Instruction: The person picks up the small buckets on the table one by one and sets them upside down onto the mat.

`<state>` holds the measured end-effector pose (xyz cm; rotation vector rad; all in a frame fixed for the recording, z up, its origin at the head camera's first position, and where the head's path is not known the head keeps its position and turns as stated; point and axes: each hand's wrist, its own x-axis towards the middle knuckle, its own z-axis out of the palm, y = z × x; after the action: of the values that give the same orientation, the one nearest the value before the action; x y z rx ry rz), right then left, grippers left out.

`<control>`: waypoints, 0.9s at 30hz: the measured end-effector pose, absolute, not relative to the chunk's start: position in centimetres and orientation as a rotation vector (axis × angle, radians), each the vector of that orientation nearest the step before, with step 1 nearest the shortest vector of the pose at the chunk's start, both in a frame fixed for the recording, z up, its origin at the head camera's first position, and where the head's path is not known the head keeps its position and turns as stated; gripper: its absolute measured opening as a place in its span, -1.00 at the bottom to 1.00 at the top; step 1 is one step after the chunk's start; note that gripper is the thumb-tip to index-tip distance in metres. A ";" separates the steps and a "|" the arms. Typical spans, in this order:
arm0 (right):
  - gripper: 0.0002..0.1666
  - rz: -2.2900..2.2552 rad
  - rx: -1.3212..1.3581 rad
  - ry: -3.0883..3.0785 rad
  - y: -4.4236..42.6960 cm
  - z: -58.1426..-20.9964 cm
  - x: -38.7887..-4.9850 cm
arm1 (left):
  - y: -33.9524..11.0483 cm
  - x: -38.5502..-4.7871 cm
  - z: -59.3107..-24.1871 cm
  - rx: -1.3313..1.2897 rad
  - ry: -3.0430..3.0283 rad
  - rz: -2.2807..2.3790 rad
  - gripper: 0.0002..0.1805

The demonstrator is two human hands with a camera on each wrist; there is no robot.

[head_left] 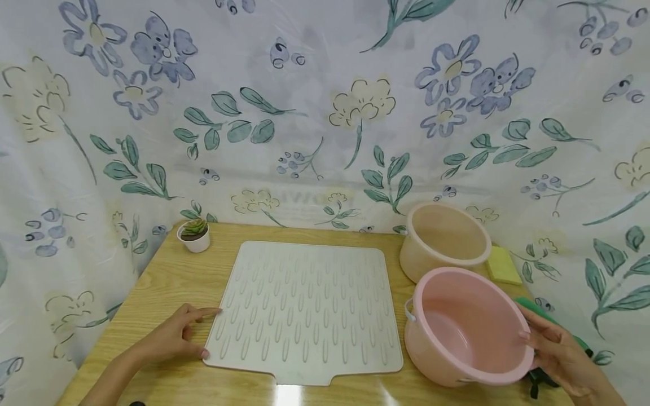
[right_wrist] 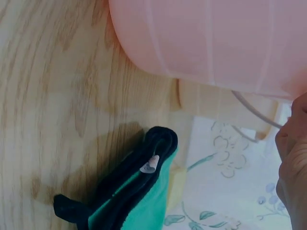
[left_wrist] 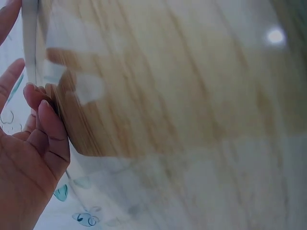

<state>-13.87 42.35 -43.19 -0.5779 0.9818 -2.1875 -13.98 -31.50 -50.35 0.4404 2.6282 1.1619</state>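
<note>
Floral cloth (head_left: 284, 186) hangs behind a wood-grain bench (head_left: 167, 287), with a potted plant (head_left: 194, 232) at the far left corner. A white mat (head_left: 310, 310) lies flat in the middle. Just right of it, near the front, is the pink bucket (head_left: 477, 327), with its mouth toward the camera; behind that sit a cream bucket (head_left: 449, 231) and a yellow pad (head_left: 504, 265).

The right hand (head_left: 561, 349) is clamped on the pink bucket's right rim, thumb on the rim and fingers round the outside. The left hand (head_left: 175, 332) has thumb and forefinger apart, their tips touching the mat's left edge.

The step in hand looks like managing the bucket by its rim while the mat is steadied. Any further move, I judge, calls for a firm rim hold and care around the cream bucket close behind.

From the right wrist, a green-and-black cloth bag (right_wrist: 148, 206) shows with a small label (right_wrist: 149, 164); the head view mostly hides that bag. A thin curved handle (right_wrist: 256, 112) shows too, though I cannot tell which bucket owns it. From the left wrist, folded fingers (left_wrist: 53, 127) appear near a glossy reflection, a detail the head view lacks. Whether the pink bucket's base rests fully down, I cannot tell.
</note>
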 end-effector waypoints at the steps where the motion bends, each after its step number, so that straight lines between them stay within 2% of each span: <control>1: -0.18 -2.197 -0.568 0.968 42.3 -43.2 -13.8 | -31.5 -14.0 -50.4 0.448 2.629 1.167 -0.08; 27: -0.21 -2.295 -0.484 1.033 40.6 -43.4 -12.0 | -31.8 -13.9 -51.0 0.516 2.631 1.240 -0.11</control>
<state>-11.97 40.63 -43.40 -0.4841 1.0330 -2.2952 -13.94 -31.80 -51.02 0.5165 2.6308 1.2403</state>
